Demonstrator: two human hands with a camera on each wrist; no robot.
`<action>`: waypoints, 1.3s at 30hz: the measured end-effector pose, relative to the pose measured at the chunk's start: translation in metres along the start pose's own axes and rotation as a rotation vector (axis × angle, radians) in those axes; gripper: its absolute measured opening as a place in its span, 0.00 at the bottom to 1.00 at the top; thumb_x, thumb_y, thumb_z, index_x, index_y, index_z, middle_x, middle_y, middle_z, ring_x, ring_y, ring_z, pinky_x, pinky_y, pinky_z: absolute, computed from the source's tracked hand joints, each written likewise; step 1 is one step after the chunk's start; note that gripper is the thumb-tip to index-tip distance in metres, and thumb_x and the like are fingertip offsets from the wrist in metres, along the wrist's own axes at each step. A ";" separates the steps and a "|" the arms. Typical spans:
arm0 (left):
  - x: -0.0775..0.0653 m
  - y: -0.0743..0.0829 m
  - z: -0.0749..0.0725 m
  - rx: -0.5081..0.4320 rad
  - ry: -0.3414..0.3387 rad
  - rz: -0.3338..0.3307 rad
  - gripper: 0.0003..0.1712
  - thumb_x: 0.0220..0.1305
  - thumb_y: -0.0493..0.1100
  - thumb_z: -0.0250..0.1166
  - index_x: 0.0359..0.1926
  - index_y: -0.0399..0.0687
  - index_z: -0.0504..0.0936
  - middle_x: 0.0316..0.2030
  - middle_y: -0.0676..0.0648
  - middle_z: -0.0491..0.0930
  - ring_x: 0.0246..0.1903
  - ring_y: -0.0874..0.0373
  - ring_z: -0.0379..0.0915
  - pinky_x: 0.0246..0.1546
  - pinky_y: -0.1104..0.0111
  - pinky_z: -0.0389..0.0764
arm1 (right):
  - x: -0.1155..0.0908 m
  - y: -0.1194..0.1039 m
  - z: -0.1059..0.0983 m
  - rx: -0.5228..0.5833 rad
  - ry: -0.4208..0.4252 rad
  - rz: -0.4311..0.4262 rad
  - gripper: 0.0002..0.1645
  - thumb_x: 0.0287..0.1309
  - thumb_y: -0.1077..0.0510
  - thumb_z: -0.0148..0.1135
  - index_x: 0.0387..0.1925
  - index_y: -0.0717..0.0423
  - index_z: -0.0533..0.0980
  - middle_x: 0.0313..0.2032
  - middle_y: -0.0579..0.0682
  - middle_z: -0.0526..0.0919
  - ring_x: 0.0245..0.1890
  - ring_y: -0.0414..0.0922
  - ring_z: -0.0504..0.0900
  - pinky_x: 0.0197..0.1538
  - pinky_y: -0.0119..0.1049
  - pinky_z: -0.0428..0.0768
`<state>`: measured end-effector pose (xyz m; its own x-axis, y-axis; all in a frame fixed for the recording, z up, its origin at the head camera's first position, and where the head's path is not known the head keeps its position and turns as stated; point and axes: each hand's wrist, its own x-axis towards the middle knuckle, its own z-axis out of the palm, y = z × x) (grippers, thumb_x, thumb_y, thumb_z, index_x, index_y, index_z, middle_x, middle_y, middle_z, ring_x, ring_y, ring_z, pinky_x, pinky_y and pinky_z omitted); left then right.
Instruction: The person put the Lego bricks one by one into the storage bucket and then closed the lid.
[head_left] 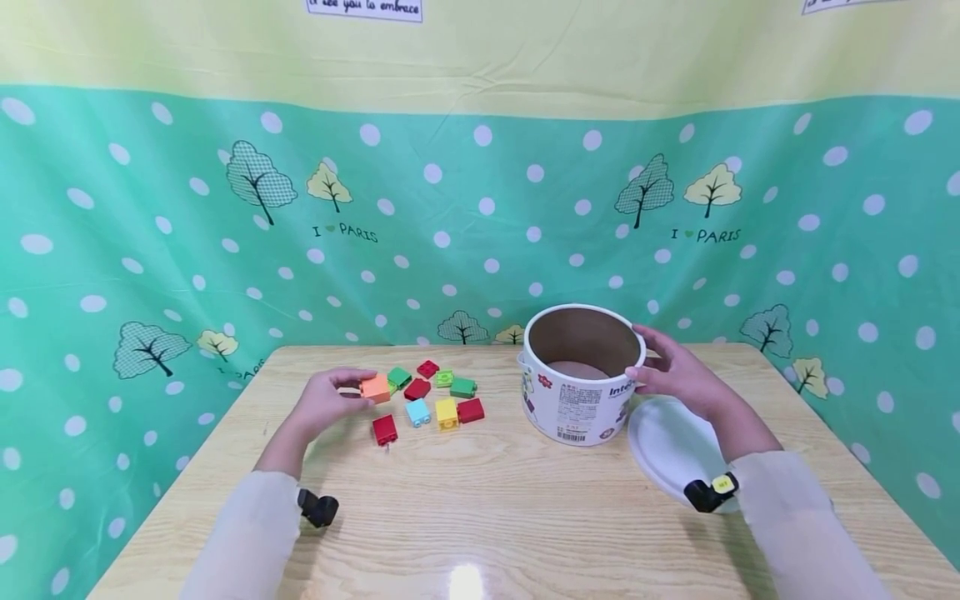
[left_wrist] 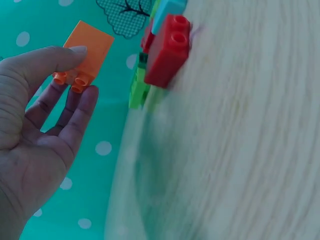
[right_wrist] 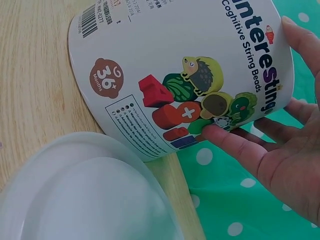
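My left hand point(head_left: 321, 406) pinches an orange building brick point(head_left: 377, 389) between thumb and fingers, just left of the brick group. In the left wrist view, the brick's studs point toward the palm. Nearest to this hand lies a red brick point(head_left: 385, 429). At the right, an upright white printed bucket point(head_left: 573, 404) stands without its lid, its brown inner wall showing. My right hand point(head_left: 678, 375) holds its right side near the rim, with thumb and fingers spread around the wall. Part of the fingers is hidden behind the bucket in the head view.
Several loose bricks lie left of centre, among them a light blue brick point(head_left: 417, 412), a yellow brick point(head_left: 447, 413) and a green brick point(head_left: 463, 387). The white lid point(head_left: 667, 446) lies under the right forearm, beside the bucket. A dotted green curtain point(head_left: 480, 242) hangs behind the wooden table point(head_left: 465, 517).
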<state>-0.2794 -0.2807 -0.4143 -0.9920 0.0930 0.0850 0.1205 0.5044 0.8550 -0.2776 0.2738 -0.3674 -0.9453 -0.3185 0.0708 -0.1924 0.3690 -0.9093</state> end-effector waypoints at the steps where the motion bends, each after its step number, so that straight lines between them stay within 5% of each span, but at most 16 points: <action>1: 0.001 0.003 0.001 -0.018 -0.005 0.004 0.28 0.54 0.35 0.73 0.58 0.43 0.80 0.57 0.39 0.75 0.52 0.43 0.75 0.46 0.64 0.82 | 0.000 0.000 0.000 -0.001 0.001 0.002 0.55 0.59 0.50 0.68 0.77 0.46 0.44 0.74 0.62 0.50 0.67 0.68 0.59 0.54 0.59 0.77; 12: 0.009 0.039 0.015 -0.129 -0.080 0.044 0.28 0.55 0.32 0.72 0.58 0.38 0.79 0.56 0.36 0.73 0.47 0.43 0.78 0.42 0.64 0.84 | 0.002 0.003 0.001 0.012 0.002 0.000 0.54 0.60 0.51 0.67 0.77 0.49 0.44 0.74 0.63 0.49 0.67 0.69 0.59 0.54 0.60 0.76; 39: 0.034 0.102 0.039 -0.027 -0.143 0.229 0.24 0.52 0.34 0.75 0.53 0.46 0.84 0.52 0.45 0.77 0.47 0.47 0.77 0.40 0.63 0.84 | 0.004 0.005 0.001 0.038 0.000 -0.004 0.53 0.61 0.53 0.66 0.77 0.49 0.45 0.73 0.63 0.50 0.67 0.69 0.58 0.54 0.60 0.76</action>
<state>-0.2990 -0.1928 -0.3438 -0.9234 0.3235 0.2065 0.3386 0.4336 0.8351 -0.2822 0.2734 -0.3721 -0.9447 -0.3195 0.0745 -0.1858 0.3340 -0.9241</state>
